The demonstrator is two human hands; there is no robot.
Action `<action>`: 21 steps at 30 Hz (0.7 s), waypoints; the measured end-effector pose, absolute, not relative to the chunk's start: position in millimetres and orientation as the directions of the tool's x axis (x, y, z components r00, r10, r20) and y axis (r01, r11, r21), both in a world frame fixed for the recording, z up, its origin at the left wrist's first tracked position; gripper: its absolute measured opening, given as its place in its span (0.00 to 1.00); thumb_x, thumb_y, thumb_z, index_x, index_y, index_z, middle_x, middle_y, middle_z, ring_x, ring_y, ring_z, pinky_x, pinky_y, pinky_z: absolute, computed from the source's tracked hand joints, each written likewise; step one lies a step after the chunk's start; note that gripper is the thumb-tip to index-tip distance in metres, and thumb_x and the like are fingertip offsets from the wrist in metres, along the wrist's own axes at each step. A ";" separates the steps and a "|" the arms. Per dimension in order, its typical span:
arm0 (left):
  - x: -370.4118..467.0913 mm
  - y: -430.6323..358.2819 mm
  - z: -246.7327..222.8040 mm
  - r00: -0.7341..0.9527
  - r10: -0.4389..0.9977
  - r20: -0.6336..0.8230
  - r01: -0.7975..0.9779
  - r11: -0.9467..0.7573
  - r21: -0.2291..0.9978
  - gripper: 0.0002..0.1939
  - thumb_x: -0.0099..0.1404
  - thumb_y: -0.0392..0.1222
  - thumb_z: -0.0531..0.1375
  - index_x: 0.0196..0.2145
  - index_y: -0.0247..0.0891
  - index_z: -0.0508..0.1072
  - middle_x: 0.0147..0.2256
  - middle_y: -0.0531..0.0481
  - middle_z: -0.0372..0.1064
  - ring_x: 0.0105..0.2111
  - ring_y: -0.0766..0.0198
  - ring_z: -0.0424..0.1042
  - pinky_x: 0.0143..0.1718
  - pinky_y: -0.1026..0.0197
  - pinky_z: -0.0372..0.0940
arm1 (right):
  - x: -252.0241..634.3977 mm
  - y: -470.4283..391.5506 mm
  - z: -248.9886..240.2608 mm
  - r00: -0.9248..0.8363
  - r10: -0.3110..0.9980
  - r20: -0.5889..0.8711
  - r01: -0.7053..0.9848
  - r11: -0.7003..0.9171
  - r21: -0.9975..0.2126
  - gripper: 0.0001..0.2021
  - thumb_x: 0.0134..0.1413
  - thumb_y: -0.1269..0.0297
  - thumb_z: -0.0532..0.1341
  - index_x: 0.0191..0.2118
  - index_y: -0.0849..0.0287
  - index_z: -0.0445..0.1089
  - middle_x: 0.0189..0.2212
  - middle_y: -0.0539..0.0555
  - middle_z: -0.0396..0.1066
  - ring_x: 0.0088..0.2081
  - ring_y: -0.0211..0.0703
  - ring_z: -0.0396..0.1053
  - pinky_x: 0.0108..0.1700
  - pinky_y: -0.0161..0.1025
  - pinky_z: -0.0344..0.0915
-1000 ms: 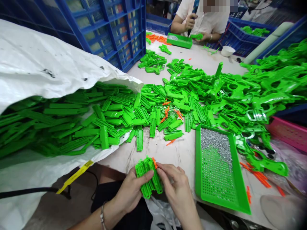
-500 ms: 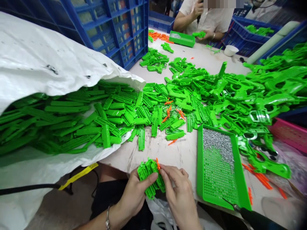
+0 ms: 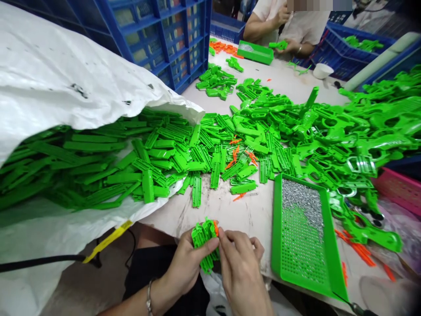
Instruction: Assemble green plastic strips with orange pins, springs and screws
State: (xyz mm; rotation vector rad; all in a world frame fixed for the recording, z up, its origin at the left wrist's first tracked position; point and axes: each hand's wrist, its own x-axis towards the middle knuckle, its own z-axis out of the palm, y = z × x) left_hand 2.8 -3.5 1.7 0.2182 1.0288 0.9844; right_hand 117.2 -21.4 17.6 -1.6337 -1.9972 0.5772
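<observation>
My left hand [image 3: 186,263] is closed around several ribbed green plastic strips [image 3: 204,245], held side by side above my lap at the table's near edge. Its thumb presses across their front. A small orange plastic piece [image 3: 216,228] sits against the right-hand strip, near its upper end. The fingers of my right hand [image 3: 241,259] are pinched together at that orange piece, partly hiding it and the strip. More green strips [image 3: 215,169] lie loose on the table beyond my hands, with a few orange pieces [image 3: 234,157] among them.
A white sack [image 3: 82,83] full of green strips lies open at left. At right stands a green tray [image 3: 304,259] with small metal parts, near a screwdriver [image 3: 357,307]. Green toy-gun halves [image 3: 362,136] are heaped behind it. Across the table a person [image 3: 272,26] handles a green part.
The orange piece has gone from sticking up above the strip to lying lower against it. My right fingers have shifted slightly with it. My left hand keeps its grip on the strips.
</observation>
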 end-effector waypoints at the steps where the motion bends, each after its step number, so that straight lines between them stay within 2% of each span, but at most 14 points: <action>1: 0.9 -2.0 2.4 0.161 0.765 -0.624 -0.581 0.584 0.567 0.09 0.44 0.37 0.67 0.27 0.35 0.74 0.26 0.52 0.72 0.29 0.66 0.68 0.35 0.65 0.62 | 119.7 -19.4 21.5 -0.207 0.977 0.057 0.772 0.199 -0.603 0.15 0.58 0.71 0.47 0.49 0.57 0.61 0.38 0.55 0.64 0.40 0.44 0.61 0.46 0.47 0.48; 3: -5.0 0.4 3.9 0.184 0.742 -0.644 -0.599 0.604 0.526 0.10 0.45 0.37 0.67 0.29 0.35 0.74 0.27 0.51 0.72 0.30 0.65 0.68 0.35 0.65 0.62 | 126.4 -10.3 29.8 -0.329 0.939 -0.099 0.725 0.185 -0.663 0.16 0.57 0.69 0.49 0.51 0.56 0.60 0.41 0.56 0.62 0.42 0.44 0.60 0.45 0.44 0.53; 5: -13.0 0.9 4.9 0.197 0.707 -0.680 -0.640 0.618 0.457 0.13 0.45 0.37 0.67 0.31 0.36 0.74 0.28 0.50 0.72 0.30 0.64 0.69 0.34 0.63 0.64 | 130.6 5.6 34.1 -0.412 0.885 -0.215 0.635 0.110 -0.765 0.13 0.58 0.66 0.49 0.47 0.55 0.63 0.40 0.54 0.63 0.41 0.41 0.62 0.42 0.38 0.59; 7: -21.7 -0.4 5.2 0.176 0.676 -0.716 -0.677 0.611 0.410 0.15 0.44 0.38 0.67 0.33 0.36 0.73 0.28 0.50 0.72 0.30 0.63 0.70 0.33 0.61 0.65 | 126.0 25.1 30.6 -0.357 0.915 -0.188 0.579 0.059 -0.813 0.11 0.59 0.65 0.48 0.38 0.57 0.67 0.34 0.52 0.66 0.36 0.38 0.64 0.38 0.33 0.62; 9: -29.8 -2.0 5.6 0.120 0.661 -0.741 -0.695 0.589 0.412 0.16 0.44 0.38 0.67 0.33 0.36 0.72 0.28 0.50 0.72 0.28 0.63 0.70 0.31 0.60 0.66 | 110.4 43.8 20.0 -0.238 0.968 -0.082 0.597 0.079 -0.798 0.09 0.58 0.65 0.51 0.35 0.61 0.67 0.32 0.53 0.66 0.35 0.39 0.65 0.38 0.34 0.62; 10: -33.2 -2.7 6.2 0.086 0.659 -0.747 -0.701 0.573 0.425 0.16 0.44 0.38 0.68 0.33 0.35 0.72 0.28 0.50 0.72 0.27 0.63 0.71 0.31 0.60 0.66 | 99.9 51.6 13.5 -0.203 0.978 -0.039 0.614 0.096 -0.784 0.08 0.56 0.65 0.53 0.38 0.62 0.66 0.34 0.55 0.66 0.37 0.40 0.64 0.40 0.36 0.61; 13: -40.7 -3.5 9.6 0.028 0.663 -0.748 -0.713 0.537 0.450 0.19 0.43 0.37 0.68 0.34 0.35 0.71 0.29 0.50 0.72 0.28 0.63 0.71 0.32 0.60 0.67 | 71.8 66.2 -1.5 -0.207 0.978 0.022 0.661 0.156 -0.734 0.19 0.51 0.65 0.58 0.49 0.66 0.59 0.40 0.60 0.62 0.42 0.48 0.61 0.44 0.43 0.60; 15: -44.0 -3.7 11.4 0.055 0.670 -0.741 -0.714 0.545 0.439 0.19 0.43 0.38 0.68 0.36 0.36 0.70 0.28 0.49 0.73 0.28 0.61 0.72 0.32 0.58 0.67 | 67.8 67.6 -2.4 -0.226 0.973 0.039 0.686 0.187 -0.703 0.18 0.51 0.68 0.56 0.49 0.67 0.59 0.39 0.61 0.63 0.41 0.49 0.61 0.43 0.45 0.60; 18: -46.7 -4.0 10.4 0.122 0.688 -0.716 -0.720 0.557 0.413 0.18 0.47 0.38 0.66 0.37 0.37 0.70 0.31 0.48 0.73 0.30 0.59 0.72 0.32 0.56 0.68 | 91.3 58.3 11.0 -0.225 0.973 0.055 0.695 0.200 -0.690 0.12 0.52 0.73 0.50 0.43 0.65 0.64 0.36 0.57 0.64 0.38 0.45 0.63 0.42 0.42 0.61; 20: -46.5 -3.6 8.1 0.161 0.690 -0.705 -0.725 0.568 0.390 0.15 0.49 0.37 0.65 0.37 0.37 0.71 0.32 0.48 0.73 0.31 0.59 0.72 0.32 0.55 0.68 | 117.8 47.9 24.3 -0.248 0.969 0.021 0.704 0.195 -0.683 0.11 0.52 0.73 0.50 0.39 0.62 0.66 0.36 0.56 0.64 0.37 0.42 0.64 0.41 0.39 0.61; 21: -45.7 -3.0 7.0 0.181 0.688 -0.703 -0.723 0.577 0.378 0.15 0.49 0.37 0.65 0.36 0.37 0.71 0.32 0.48 0.72 0.31 0.59 0.72 0.32 0.55 0.68 | 130.4 42.9 30.1 -0.301 0.952 -0.051 0.714 0.189 -0.674 0.11 0.51 0.73 0.50 0.38 0.60 0.67 0.35 0.54 0.64 0.36 0.40 0.64 0.40 0.38 0.61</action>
